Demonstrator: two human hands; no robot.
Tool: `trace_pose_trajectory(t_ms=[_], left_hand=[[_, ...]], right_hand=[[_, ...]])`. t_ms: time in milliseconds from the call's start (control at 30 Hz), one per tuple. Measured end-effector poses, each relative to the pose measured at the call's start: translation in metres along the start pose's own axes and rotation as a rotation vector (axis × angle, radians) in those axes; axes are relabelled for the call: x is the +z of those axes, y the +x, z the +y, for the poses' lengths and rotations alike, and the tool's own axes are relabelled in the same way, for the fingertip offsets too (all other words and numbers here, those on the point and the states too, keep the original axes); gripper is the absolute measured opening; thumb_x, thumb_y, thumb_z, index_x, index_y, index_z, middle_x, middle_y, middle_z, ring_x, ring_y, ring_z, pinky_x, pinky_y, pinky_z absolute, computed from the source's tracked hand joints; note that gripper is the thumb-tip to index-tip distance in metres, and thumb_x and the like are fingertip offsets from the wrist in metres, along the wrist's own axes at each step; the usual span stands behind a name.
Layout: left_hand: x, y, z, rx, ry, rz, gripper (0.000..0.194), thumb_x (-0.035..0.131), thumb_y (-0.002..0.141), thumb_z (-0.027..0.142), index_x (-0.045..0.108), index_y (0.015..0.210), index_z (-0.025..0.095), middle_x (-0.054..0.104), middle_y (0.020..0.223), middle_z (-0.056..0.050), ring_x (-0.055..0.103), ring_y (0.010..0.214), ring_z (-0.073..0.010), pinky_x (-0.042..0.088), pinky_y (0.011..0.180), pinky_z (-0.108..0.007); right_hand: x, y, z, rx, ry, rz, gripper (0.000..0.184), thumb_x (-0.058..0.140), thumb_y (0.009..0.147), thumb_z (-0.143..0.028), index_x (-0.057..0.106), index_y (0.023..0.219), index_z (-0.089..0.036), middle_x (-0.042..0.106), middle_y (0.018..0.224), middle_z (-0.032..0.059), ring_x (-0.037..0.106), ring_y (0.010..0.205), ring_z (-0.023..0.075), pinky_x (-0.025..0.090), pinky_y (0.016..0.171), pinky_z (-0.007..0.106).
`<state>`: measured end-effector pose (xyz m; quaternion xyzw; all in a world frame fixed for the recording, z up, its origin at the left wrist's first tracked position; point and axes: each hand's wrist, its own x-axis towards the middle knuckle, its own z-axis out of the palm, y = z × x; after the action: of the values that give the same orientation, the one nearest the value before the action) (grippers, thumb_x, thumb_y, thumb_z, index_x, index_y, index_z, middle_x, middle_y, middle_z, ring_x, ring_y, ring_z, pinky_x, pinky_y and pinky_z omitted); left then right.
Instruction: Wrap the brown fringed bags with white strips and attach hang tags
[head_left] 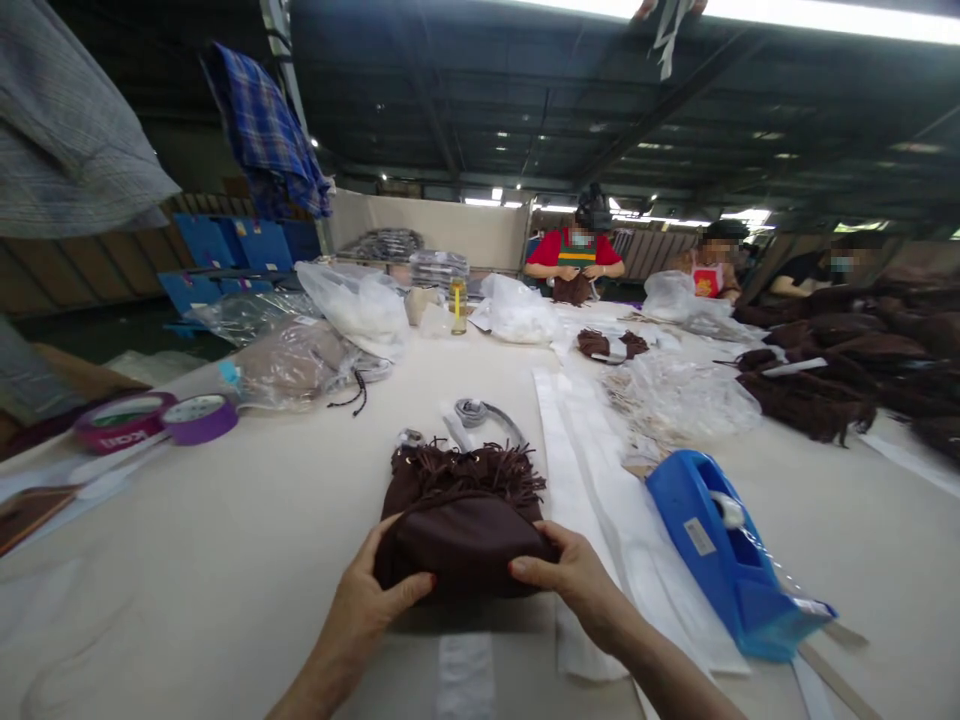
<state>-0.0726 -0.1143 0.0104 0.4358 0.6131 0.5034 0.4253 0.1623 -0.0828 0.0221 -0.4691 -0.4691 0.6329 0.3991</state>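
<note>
A dark brown fringed bag (459, 510) lies on the white table (247, 520) just in front of me, its fringe and a grey strap (484, 415) pointing away. My left hand (371, 595) grips the bag's near left edge, fingers curled over it and thumb along the front. On the near right edge my right hand (566, 575) holds the bag the same way. A white strip of paper (465, 675) lies under the bag toward me.
A blue tape dispenser (724, 555) stands right of the bag, on white paper strips (585, 450). Purple tape rolls (199, 417) sit at the left. Plastic bags (352, 305) and more brown fringed bags (810, 400) cover the far table. Other people (574, 255) work at the far end.
</note>
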Motion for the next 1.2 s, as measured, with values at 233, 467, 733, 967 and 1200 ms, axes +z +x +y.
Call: trace_pose_trajectory(t_ms=[233,467,733,967,1200], left_hand=[[0.003,0.02,0.015,-0.039,-0.258,0.045,0.06,0.08,0.043,0.029,0.059,0.097,0.015,0.069,0.089,-0.004,0.061,0.083,-0.0221,0.049,0.076,-0.03],[-0.001,0.025,0.018,-0.147,-0.37,0.074,0.063,0.083,0.036,0.024,0.062,0.094,0.015,0.07,0.085,-0.002,0.062,0.077,-0.0176,0.05,0.069,-0.024],[-0.002,0.03,0.014,-0.138,-0.345,0.154,0.062,0.083,0.033,0.021,0.062,0.091,0.016,0.07,0.08,0.0,0.062,0.072,-0.0158,0.05,0.065,-0.022],[-0.008,0.029,0.0,-0.16,-0.342,0.16,0.059,0.083,0.035,0.021,0.061,0.09,0.018,0.07,0.081,0.001,0.063,0.074,-0.0165,0.051,0.061,-0.02],[-0.01,0.029,-0.009,-0.231,-0.378,0.181,0.06,0.083,0.034,0.017,0.061,0.09,0.018,0.07,0.08,0.0,0.064,0.073,-0.0176,0.053,0.061,-0.021]], right_hand=[[-0.001,0.022,-0.025,-0.002,0.092,-0.022,0.045,0.074,0.057,-0.051,0.066,0.081,-0.013,0.063,0.068,0.0019,0.052,0.058,0.0121,0.037,0.053,0.024],[-0.013,0.019,-0.024,-0.026,0.282,-0.176,0.041,0.069,0.068,-0.047,0.066,0.09,-0.014,0.064,0.076,0.0046,0.055,0.063,0.0112,0.041,0.061,0.025],[-0.005,0.014,-0.02,-0.14,0.162,-0.102,0.037,0.079,0.049,-0.021,0.069,0.085,-0.016,0.066,0.071,-0.0001,0.053,0.062,0.0117,0.04,0.059,0.025],[-0.004,0.014,-0.004,-0.137,0.277,0.037,0.055,0.081,0.044,-0.015,0.061,0.095,-0.02,0.065,0.072,-0.0021,0.059,0.071,0.0154,0.044,0.068,0.029],[-0.005,0.009,0.009,-0.145,0.27,0.152,0.034,0.078,0.052,-0.027,0.062,0.081,-0.018,0.065,0.08,0.0014,0.058,0.076,0.0166,0.042,0.076,0.031]])
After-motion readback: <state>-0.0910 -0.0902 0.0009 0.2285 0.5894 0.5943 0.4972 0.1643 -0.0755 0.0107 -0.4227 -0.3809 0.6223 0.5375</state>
